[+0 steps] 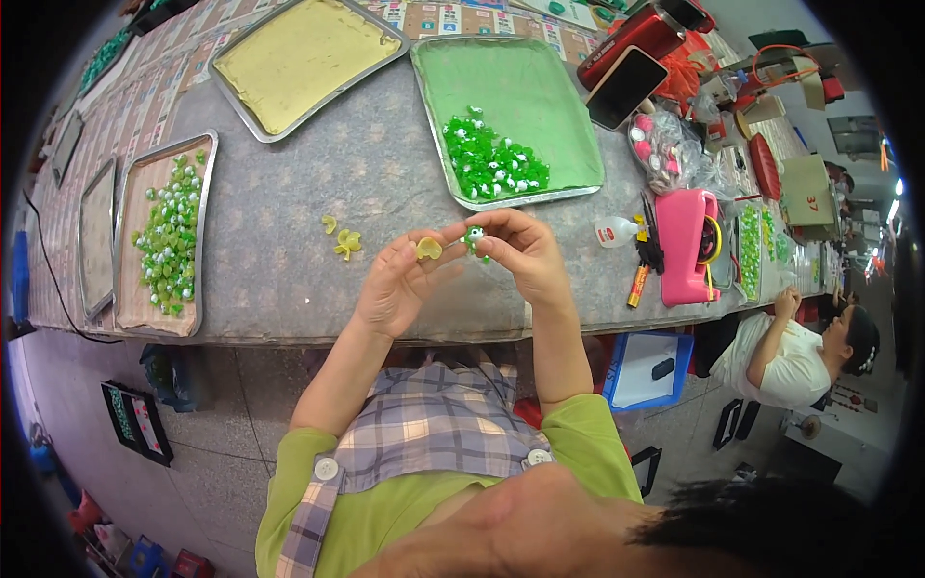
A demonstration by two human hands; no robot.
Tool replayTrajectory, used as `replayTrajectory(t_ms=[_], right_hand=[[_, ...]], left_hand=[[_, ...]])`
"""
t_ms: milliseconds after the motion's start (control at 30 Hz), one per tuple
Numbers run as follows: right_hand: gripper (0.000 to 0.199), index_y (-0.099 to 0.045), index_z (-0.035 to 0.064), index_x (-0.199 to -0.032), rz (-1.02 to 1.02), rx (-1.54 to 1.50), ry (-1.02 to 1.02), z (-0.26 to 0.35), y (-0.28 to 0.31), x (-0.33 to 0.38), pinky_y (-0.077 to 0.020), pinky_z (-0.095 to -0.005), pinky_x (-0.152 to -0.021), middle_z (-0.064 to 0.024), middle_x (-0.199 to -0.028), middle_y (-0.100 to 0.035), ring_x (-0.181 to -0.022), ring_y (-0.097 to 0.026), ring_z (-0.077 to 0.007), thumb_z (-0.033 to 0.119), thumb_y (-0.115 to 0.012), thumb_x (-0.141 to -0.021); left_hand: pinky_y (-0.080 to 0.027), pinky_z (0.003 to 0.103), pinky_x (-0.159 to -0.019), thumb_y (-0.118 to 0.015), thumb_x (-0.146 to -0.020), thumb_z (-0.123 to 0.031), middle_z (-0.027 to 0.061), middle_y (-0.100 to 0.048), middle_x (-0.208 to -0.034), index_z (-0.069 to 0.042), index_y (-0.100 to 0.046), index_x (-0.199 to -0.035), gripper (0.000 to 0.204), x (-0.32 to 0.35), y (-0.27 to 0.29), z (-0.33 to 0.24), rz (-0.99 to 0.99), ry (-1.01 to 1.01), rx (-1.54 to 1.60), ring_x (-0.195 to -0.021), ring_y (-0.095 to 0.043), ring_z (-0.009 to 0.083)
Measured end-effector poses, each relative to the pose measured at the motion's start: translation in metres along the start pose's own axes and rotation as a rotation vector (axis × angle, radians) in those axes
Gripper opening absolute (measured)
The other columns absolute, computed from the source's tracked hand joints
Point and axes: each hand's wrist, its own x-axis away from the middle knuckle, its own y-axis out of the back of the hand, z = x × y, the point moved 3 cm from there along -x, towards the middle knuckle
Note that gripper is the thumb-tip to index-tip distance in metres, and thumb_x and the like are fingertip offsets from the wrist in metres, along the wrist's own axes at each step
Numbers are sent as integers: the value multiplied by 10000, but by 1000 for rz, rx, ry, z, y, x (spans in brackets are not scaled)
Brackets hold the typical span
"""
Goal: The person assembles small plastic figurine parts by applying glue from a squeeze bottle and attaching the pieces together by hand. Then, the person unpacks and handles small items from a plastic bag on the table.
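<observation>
A: While both hands hover just above the near edge of the grey cloth-covered table (289, 241), the left hand (395, 284) pinches a small pale-yellow curved plastic piece (429, 249) between thumb and fingertips, and the right hand (525, 255) grips a tiny green plastic frog-like figure with white eyes (474, 238) the same way.

B: So both are clenched on something, and the two parts nearly touch?

A: Just beside each other, between the hands. That's where I'd judge the risk lies: both grips are fingertip pinches on very small parts. A slip could send either piece over the table edge to the floor below.

B: Anything close enough to get mixed up?

A: Two loose yellow petal-shaped pieces (343, 239) lie on the cloth near the left hand. A careless sweep of the wrist could scatter them.

B: Farther back?

A: The metal tray with green lining (540, 87) holds a heap of green figures (491, 159); reaching over might nudge it. To its right sits a small white squeeze bottle (613, 231) beside a pink plastic box (686, 246). If it is glue, which I cannot tell, tipping it would foul the cloth. The yellow-lined metal tray (299, 58) is well apart.
</observation>
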Motion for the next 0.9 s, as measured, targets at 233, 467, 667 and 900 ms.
replayTrajectory(t_ms=[233,467,667,900], right_hand=[[191,-548,-21,-954,-96,55,51,-5,-9,8,-431,-205,-700,-46,-859,-577,-787,-535,-90,18,-555,-767],[159,-565,-8,-916,-296,270,244,-10,-14,14,-452,-212,-625,-59,-833,-593,-719,-565,-99,9,-561,-757],[221,-575,16,-939,-335,719,440,2,-23,18,-450,-231,-606,-93,-806,-596,-695,-584,-147,-11,-577,-719],[276,-584,31,-954,-356,793,471,4,-26,20,-455,-248,-587,-98,-788,-596,-686,-591,-182,-4,-616,-682]], left_hand=[[-379,402,-875,-544,-784,-261,179,-462,-1149,-41,-525,-976,293,4,3,3,-7,15,-1,-1049,-464,292],[-373,402,-881,-564,-771,-260,173,-456,-1161,-45,-531,-972,296,4,1,4,-1,19,15,-1061,-455,300],[-366,404,-892,-571,-766,-258,175,-447,-1169,-41,-531,-975,303,5,1,4,-11,28,41,-1060,-458,290],[-378,388,-884,-549,-787,-249,177,-439,-1176,-47,-530,-981,280,4,1,3,-10,23,54,-1058,-461,280]])
